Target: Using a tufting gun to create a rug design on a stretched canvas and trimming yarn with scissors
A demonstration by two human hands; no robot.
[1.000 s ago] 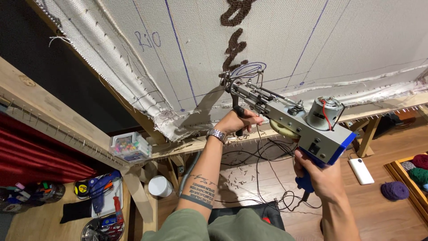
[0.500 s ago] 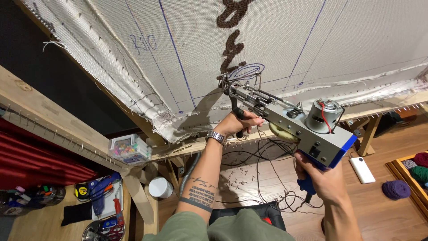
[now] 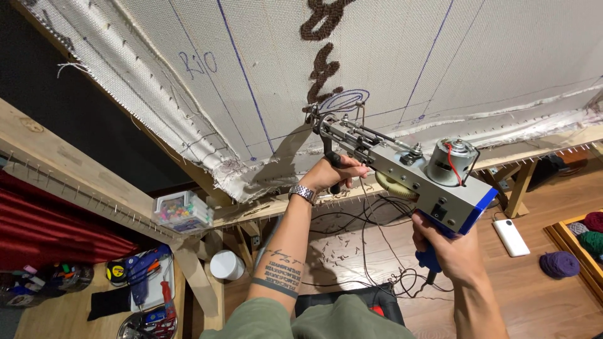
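Grey metal tufting gun (image 3: 402, 172) pressed to white stretched cloth (image 3: 389, 56) at 12 o'clock; left hand (image 3: 333, 174) and right hand (image 3: 449, 251) each closed around handles; brown tufted line (image 3: 321, 69) partly stitched, blue outlines mostly unfilled.

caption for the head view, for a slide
Both hands, left hand and right hand, hold a grey-and-blue tufting gun against stretched white cloth.

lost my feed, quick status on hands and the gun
Left hand on front grip, right hand on rear handle. Tufting gun tip at cloth. Cords hang below.
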